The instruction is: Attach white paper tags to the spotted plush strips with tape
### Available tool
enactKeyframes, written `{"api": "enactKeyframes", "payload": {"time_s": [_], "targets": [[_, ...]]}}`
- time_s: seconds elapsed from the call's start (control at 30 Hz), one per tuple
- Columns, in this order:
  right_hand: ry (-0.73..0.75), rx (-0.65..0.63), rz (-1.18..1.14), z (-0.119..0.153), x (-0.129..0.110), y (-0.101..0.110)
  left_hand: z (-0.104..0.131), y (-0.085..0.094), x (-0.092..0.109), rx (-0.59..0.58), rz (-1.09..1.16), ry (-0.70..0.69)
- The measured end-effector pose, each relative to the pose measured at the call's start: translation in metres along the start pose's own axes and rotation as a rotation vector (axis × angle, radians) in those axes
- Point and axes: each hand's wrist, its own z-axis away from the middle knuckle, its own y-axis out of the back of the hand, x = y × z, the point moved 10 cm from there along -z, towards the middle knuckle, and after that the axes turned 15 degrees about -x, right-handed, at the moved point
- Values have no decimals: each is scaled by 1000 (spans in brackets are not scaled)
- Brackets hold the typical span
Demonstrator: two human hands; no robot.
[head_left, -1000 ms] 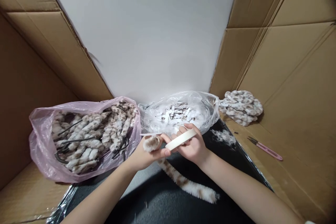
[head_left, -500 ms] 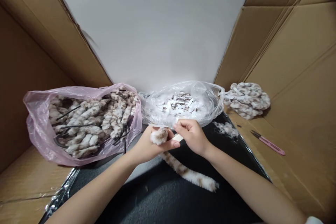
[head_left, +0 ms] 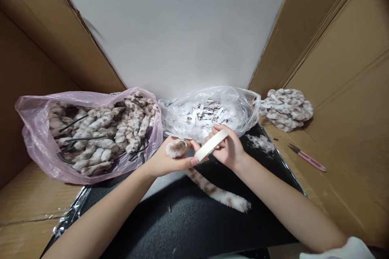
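My left hand (head_left: 164,158) is closed around a fluffy white-and-brown plush strip (head_left: 219,194). One rounded end pokes out above the thumb, and the rest trails down to the right over the black surface. A thin white piece (head_left: 178,135) shows along the top of this hand. Between the hands is a narrow cream band, seemingly a roll of tape (head_left: 212,145) seen edge-on. My right hand (head_left: 229,149) grips its upper end with curled fingers, while the left thumb tip touches the lower end. The right fingertips are partly hidden behind it.
A pink plastic bag (head_left: 33,129) full of plush strips and dark cords stands left. Behind the hands, a clear bag (head_left: 243,109) holds white and brown slips. To the right lie a plush bundle (head_left: 288,109), fluff (head_left: 263,143) and pink thread snips (head_left: 308,158). Cardboard walls (head_left: 349,68) flank the work area.
The cream tape roll has turned up into fuller view between the hands. My right hand has rotated, its fingers now behind the roll. The camera view has shifted slightly.
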Motion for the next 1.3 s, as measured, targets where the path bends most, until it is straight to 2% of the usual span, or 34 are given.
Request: {"api": "enactKeyframes", "payload": {"time_s": [0.1,0.17,0.27,0.43,0.53,0.6,0.73,0.9,1.1,1.23,1.3], "targets": [[-44,15,-46,-3,11,3,-1,-3,4,-6,-12,-22],[-3,53,48,-3,7,7,-1,-3,3,3,-36,4],[130,-12,405,0,-18,-4,0,-1,-5,33,-89,89],[442,-37,1148,29,-80,-46,3,10,-1,154,-160,100],[444,-146,1483,41,-90,-76,7,13,9,234,-248,75],[407,-151,1601,47,-92,-86,10,11,17,271,-297,33],[394,-94,1632,56,-88,-93,14,2,29,305,-402,-34],[381,-16,1625,58,-82,-90,18,-5,37,366,-543,-44],[294,-20,1590,49,-77,-83,20,-5,32,388,-574,-23],[196,-96,1526,42,-71,-79,18,-5,34,379,-580,1],[229,-97,1505,43,-75,-79,16,-6,38,375,-585,8]]}}
